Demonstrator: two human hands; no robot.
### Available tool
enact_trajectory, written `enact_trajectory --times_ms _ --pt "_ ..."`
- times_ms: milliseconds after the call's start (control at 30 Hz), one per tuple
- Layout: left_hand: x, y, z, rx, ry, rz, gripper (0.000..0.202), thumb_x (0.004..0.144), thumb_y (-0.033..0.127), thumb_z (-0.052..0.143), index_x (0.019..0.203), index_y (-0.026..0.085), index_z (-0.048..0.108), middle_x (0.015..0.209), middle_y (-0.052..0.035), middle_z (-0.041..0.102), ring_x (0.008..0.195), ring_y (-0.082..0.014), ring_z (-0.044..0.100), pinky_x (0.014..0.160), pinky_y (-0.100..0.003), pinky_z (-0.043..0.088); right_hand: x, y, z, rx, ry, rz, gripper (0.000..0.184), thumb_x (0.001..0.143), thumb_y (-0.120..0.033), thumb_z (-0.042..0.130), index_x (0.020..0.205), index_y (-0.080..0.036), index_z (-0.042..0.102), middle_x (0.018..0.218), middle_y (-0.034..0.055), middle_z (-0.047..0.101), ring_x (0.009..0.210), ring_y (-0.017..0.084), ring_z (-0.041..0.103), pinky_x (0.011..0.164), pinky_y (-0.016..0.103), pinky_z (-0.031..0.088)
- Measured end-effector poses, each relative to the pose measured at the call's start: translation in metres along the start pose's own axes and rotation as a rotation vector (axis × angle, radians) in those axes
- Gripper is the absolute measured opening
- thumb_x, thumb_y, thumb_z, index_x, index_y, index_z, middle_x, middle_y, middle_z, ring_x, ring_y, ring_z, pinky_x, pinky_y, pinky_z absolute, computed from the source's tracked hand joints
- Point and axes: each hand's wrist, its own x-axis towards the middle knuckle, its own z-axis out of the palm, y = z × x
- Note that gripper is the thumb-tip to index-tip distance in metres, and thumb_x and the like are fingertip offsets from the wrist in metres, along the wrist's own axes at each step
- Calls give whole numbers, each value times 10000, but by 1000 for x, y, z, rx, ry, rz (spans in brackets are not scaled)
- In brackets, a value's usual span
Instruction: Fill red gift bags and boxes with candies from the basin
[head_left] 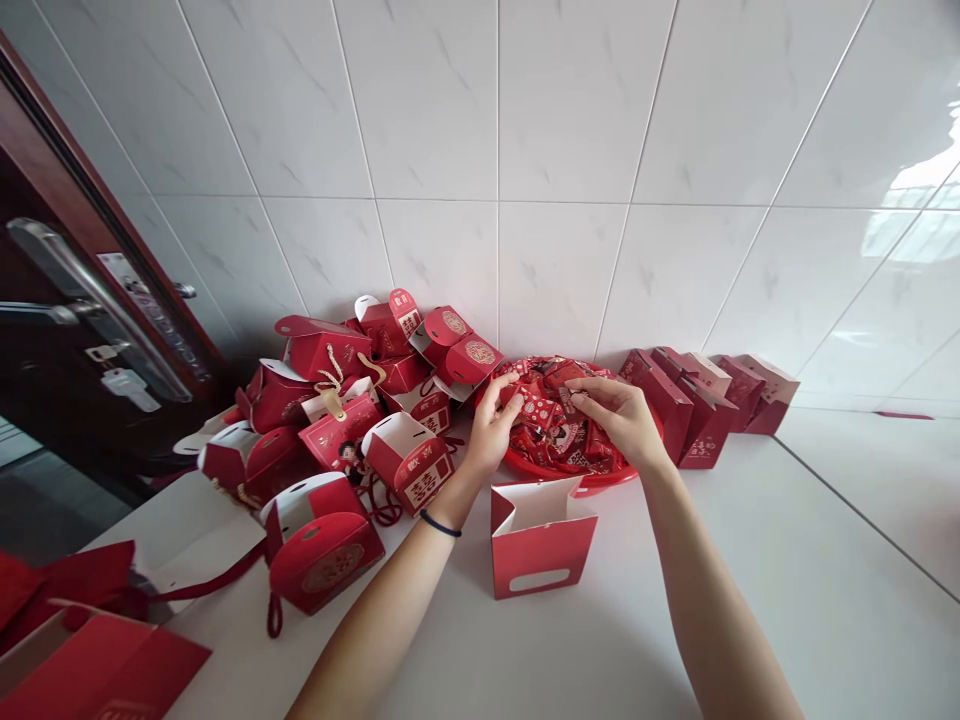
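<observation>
A glossy wall of large white tiles with faint grey marbling (562,120) fills the background, crossed by thin grout lines and catching a bright, pale reflection (911,205) at the upper right. On the left stands a dark reddish-brown door (52,360) with a long silver metal handle (101,315) and a white tag (131,390) hanging at its lock. Against the wall runs a smooth white surface (750,550), a thin dark seam (855,509) crossing its right side.
</observation>
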Motion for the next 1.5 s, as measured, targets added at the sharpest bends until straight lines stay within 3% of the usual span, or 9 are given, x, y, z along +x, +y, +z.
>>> enact_trajectory --times_ms 200,300,467,700,867,1000,1133,1333,1500 --pt "-4 10 4 207 -89 75 108 821 265 681 828 216 777 974 -70 731 964 -246 660 885 -369 546 -6 -15 -3 -59 85 -70 464 819 -334 672 1269 -230 635 895 46 732 813 239 719 689 391 635" --pt "-9 24 10 332 -104 108 129 771 174 664 713 216 771 888 -60 723 962 -247 657 954 -381 523 -12 -24 1 -288 54 -169 302 844 -255 643 1140 -241 702 944 49 761 898 248 730 765 380 615" --pt "-16 50 17 143 -104 -194 189 758 324 628 731 178 745 860 -65 726 842 -238 661 631 -318 572 -18 -31 15 -540 -28 -379 298 912 -136 544 1082 -252 759 1044 49 783 901 222 731 807 360 594" --pt "-16 69 19 11 -128 -296 319 586 422 843 734 154 754 782 -33 701 724 -173 625 606 -288 574 -18 -34 21 -587 -26 -598 366 927 -98 476 1034 -263 785 1069 62 764 938 234 682 823 406 570" --pt "-18 67 17 102 -160 -208 338 620 428 842 826 168 779 810 -40 734 790 -200 661 678 -305 562 -20 -43 12 -500 -87 -522 446 815 -96 547 1202 -250 708 1168 58 739 1070 272 649 951 477 530" --pt "-17 69 12 276 -153 58 247 758 391 756 872 175 787 903 -60 769 875 -217 686 819 -333 545 -21 -48 7 -350 -24 -307 420 877 -325 665 1287 -234 650 1272 95 702 1126 289 652 977 465 522" --pt "-20 75 9 435 -175 277 211 831 353 719 931 183 796 948 -66 756 939 -215 691 905 -334 528 -20 -49 10 -224 -34 -184 367 842 -443 741 1122 -211 689 1100 92 745 987 257 697 897 409 555" --pt "-27 97 2 614 -230 409 244 863 391 723 1008 208 791 973 -71 716 889 -200 676 789 -313 550 -29 -65 6 -16 28 -169 240 798 -384 794 874 -208 649 851 41 711 793 208 687 717 342 571" --pt "-40 137 -17 980 -553 379 153 887 354 699 943 248 795 1058 -52 680 805 -162 654 730 -294 524 -46 -88 -8 -105 -305 -177 73 881 -279 712 905 -213 693 843 28 726 768 186 675 703 312 553"
